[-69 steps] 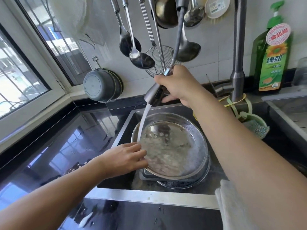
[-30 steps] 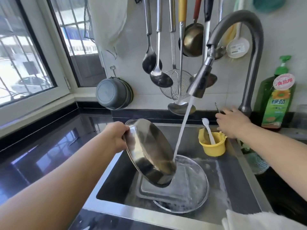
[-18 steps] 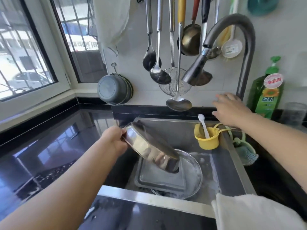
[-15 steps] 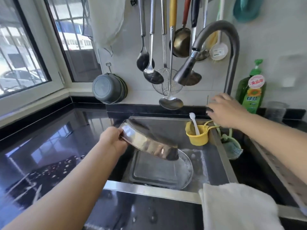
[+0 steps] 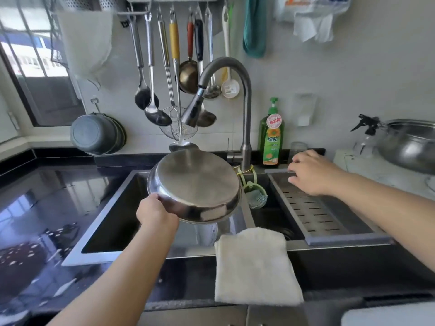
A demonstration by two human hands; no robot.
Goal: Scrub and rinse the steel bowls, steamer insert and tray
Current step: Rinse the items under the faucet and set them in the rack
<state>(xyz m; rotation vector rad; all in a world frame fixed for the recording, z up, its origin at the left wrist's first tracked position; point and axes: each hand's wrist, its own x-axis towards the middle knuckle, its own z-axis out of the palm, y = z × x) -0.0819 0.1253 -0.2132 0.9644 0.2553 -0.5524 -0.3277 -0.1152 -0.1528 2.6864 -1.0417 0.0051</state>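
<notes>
Holding the bowl (image 5: 194, 184) upside down by its near-left rim, the left hand (image 5: 156, 214) keeps it above the sink (image 5: 108, 222), with fingers curled around the edge and the flat base turned up toward the camera. The right hand (image 5: 310, 171) is open, fingers straight and relaxed, and it hovers over the back edge of the slotted rack (image 5: 313, 208) that sits in the right basin; whether it touches the rack I cannot tell. No water runs from the tap (image 5: 195, 111). I judge that the bowl is rinsed and goes next to the rack to drain. To do this well, the person should let the last drops fall into the sink first, then carry the bowl low over the divider, clear of the sponge (image 5: 256, 196) hanging there. It is better to put it down inverted and fully on the slots. A wet steel rim can slip, so the grip should stay firm until the bowl rests.
</notes>
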